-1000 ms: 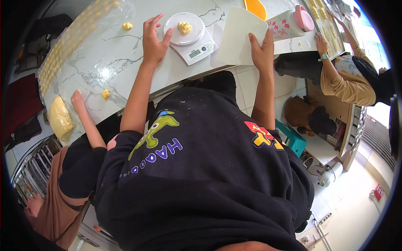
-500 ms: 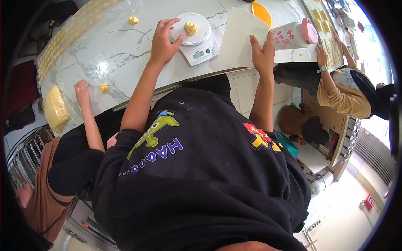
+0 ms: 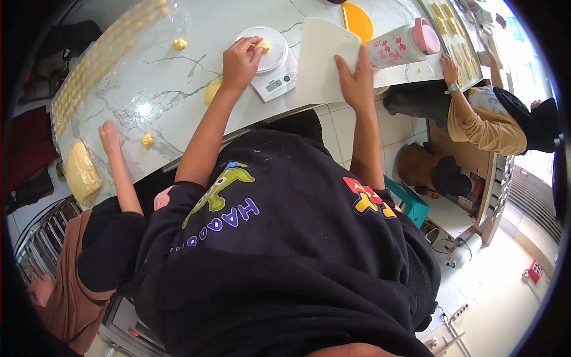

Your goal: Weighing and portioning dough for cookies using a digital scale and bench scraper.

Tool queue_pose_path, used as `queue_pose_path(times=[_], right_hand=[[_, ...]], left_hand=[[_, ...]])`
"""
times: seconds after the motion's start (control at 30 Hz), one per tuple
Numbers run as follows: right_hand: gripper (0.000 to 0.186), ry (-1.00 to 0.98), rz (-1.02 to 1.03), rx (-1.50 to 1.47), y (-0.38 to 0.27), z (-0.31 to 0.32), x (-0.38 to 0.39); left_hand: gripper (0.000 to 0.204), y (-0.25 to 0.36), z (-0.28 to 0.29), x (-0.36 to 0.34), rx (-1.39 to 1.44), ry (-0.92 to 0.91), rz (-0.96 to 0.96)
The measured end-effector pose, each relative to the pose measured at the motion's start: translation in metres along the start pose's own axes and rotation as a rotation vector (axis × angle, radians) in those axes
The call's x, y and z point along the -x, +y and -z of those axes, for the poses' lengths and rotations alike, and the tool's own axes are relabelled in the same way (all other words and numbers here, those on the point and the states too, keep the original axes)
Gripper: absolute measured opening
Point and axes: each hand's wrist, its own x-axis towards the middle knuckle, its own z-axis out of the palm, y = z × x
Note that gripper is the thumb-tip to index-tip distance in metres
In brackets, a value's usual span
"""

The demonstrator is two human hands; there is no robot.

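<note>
1. Left grip (image 3: 239,66): fingers and thumb bent about the dough lump (image 3: 264,45) on the scale's pan, touching its near-left side; I cannot tell whether they clamp it.
2. Right grip (image 3: 357,80): clamped on the right edge of a flat cream plastic board (image 3: 320,62), thumb over its face.
3. The digital kitchen scale (image 3: 278,84) stands on the white marbled surface (image 3: 211,22), the board just beside it at three o'clock.
4. Farther toward three o'clock lie a flower-patterned, pink-lidded bottle (image 3: 392,49) and rows of shaped yellow pieces (image 3: 440,25); an orange disc (image 3: 358,25) is between two and three.
5. Toward eight o'clock, a yellow dough piece (image 3: 211,93) shows beside the left forearm; farther out are a small lump (image 3: 147,141), a co-worker's hand (image 3: 108,137) and a plastic-wrapped dough block (image 3: 82,172). Another lump (image 3: 179,44) sits just past nine.
6. Judged by this, portioning is well along: many dough balls (image 3: 102,58) lie in rows at nine o'clock; the pan's lump, loose pieces and block seem left.
</note>
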Motion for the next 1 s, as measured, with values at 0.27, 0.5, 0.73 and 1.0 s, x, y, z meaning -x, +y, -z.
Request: queue_pose_path(times=[0.27, 0.5, 0.73, 1.0], right_hand=[[0.039, -0.198, 0.032, 0.375, -0.038, -0.069, 0.008], [0.037, -0.296, -0.002, 0.472, -0.044, -0.092, 0.007], [0.035, -0.288, -0.012, 0.505, -0.056, -0.102, -0.015], [0.039, -0.246, -0.042, 0.331, -0.037, -0.067, -0.004]], left_hand=[[0.021, 0.001, 0.002, -0.004, 0.323, 0.002, 0.293], [0.038, -0.014, -0.002, 0.001, 0.632, 0.106, 0.401], [0.037, 0.004, 0.003, 0.002, 0.496, 0.097, 0.372], [0.038, -0.007, 0.062, -0.013, 0.351, 0.144, 0.257]])
